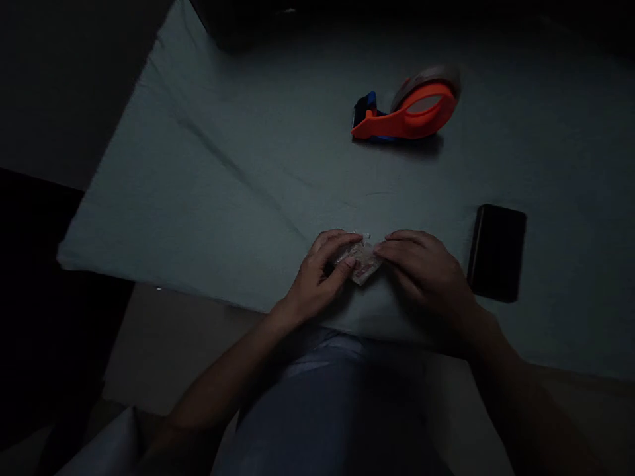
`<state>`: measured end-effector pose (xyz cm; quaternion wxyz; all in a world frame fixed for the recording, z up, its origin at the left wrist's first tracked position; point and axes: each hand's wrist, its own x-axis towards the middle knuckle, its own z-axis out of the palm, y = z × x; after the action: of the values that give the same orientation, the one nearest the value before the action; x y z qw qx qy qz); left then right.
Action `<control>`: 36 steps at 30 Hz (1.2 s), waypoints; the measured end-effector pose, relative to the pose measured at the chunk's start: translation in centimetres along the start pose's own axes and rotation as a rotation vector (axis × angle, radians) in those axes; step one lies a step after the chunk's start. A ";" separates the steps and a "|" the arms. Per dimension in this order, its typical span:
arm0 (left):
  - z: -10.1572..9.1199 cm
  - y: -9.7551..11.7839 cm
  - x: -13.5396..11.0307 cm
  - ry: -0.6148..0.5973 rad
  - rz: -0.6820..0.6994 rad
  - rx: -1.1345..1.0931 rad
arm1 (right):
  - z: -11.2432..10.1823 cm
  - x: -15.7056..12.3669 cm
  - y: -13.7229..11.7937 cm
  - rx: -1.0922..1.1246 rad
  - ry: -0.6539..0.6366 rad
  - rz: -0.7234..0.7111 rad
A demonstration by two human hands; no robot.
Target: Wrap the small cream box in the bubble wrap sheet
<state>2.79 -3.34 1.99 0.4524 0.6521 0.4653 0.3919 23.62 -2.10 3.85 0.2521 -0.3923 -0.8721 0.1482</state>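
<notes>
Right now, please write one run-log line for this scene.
left hand: holding crinkled clear plastic | right hand: at its right edge | tape dispenser: beyond hands, on cloth | black object: right of right hand

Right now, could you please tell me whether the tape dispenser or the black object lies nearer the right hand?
The black rectangular object, lying just right of the right hand; the orange tape dispenser lies farther away.

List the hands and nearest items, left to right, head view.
Left hand → plastic packet → right hand → black box
</notes>
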 end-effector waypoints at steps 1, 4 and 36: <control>-0.1 0.1 0.0 -0.013 -0.004 -0.028 | -0.2 0.1 0.0 0.004 -0.012 -0.006; -0.4 0.7 -0.1 -0.067 -0.076 -0.078 | -0.5 0.1 -0.7 0.034 -0.069 0.012; 0.6 0.2 -1.3 0.029 -0.021 0.163 | 2.4 -0.7 -2.2 0.388 0.228 0.743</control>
<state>3.09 -4.75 1.91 0.3950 0.6760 0.5092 0.3574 21.27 -4.21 2.63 0.3456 -0.6386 -0.5943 0.3458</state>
